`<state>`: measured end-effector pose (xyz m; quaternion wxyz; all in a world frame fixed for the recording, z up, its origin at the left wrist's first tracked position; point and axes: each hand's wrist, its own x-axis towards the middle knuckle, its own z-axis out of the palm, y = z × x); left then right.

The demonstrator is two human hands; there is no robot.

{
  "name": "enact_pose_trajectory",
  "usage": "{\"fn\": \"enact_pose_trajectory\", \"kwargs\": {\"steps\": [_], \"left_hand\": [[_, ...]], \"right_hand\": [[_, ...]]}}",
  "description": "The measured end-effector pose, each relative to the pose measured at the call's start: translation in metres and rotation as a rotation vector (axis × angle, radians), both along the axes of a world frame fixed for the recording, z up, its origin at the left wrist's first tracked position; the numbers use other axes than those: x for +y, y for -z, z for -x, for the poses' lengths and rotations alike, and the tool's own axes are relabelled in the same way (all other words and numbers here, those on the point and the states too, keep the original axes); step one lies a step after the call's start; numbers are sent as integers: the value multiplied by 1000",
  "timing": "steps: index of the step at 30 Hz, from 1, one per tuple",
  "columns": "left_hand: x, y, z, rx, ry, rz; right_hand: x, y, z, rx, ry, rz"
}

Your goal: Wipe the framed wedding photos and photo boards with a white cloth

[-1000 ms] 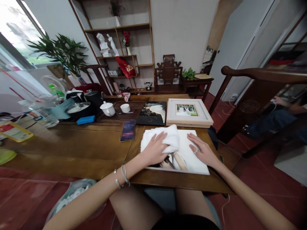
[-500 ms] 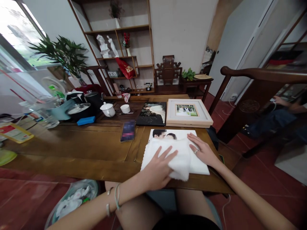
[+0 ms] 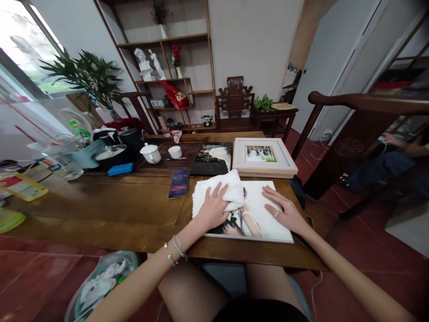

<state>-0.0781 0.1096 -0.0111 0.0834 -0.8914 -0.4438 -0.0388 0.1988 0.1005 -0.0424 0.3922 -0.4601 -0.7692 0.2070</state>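
My left hand (image 3: 212, 206) lies spread over a white cloth (image 3: 235, 190), pressing it against the upper left part of a photo panel (image 3: 268, 228). The cloth is bunched and reaches past the panel's left and top edges. Printed on the panel is a couple in dark and white clothes; the cloth covers much of the upper left of the picture. On the panel's right side rests my right hand (image 3: 284, 214), fingers stretched out, with a ring on one finger. It touches only the panel.
Behind the panel lie a dark photo panel (image 3: 211, 167) and a pale wooden picture frame (image 3: 264, 171). A phone-like dark object (image 3: 178, 182), a lidded white cup (image 3: 150, 153) and a blue block (image 3: 120, 169) are leftward. A wooden chair (image 3: 335, 134) stands right; a bin (image 3: 130, 264) is below.
My left hand has slid the cloth up and to the left across the panel, uncovering the lower middle of the picture. My right hand stays in place.
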Motion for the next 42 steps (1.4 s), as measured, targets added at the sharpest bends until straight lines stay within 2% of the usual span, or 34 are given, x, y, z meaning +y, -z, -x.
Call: {"fn": "enact_pose_trajectory", "kwargs": {"steps": [4,7,10,13,15,17,22,25,28,34,36,38,42], "left_hand": [[4,-3,1,-2,4,16],[-5,-9,-1,-3,19,52],[-32,-16,-9,-5,101,118],[-63,-20,-18,-38,253,156],[-72,-21,-22,-56,311,171],[-67,-21,-22,-64,288,182],[-18,-20,-6,-67,43,160],[-1,-17,2,-79,-28,107],[-5,-14,4,-70,-19,79],[-48,-11,-6,-84,101,103],[-54,-12,-6,-108,130,113],[-51,-12,-3,-127,118,128],[-26,-11,7,-116,16,106]], "right_hand": [[-6,0,0,10,-8,13],[-6,2,2,-6,-3,10],[-4,5,2,-19,-3,-12],[-3,6,2,-24,-1,-31],[-3,5,1,-22,-4,-37],[-4,5,2,-19,-2,-37],[-4,3,4,-31,3,-32],[-4,3,4,-42,5,-30],[-4,2,4,-58,4,-25],[-3,3,4,-39,12,-34],[-3,3,4,-39,8,-38],[-3,3,4,-43,5,-38],[-4,3,4,-29,13,-34]]}}
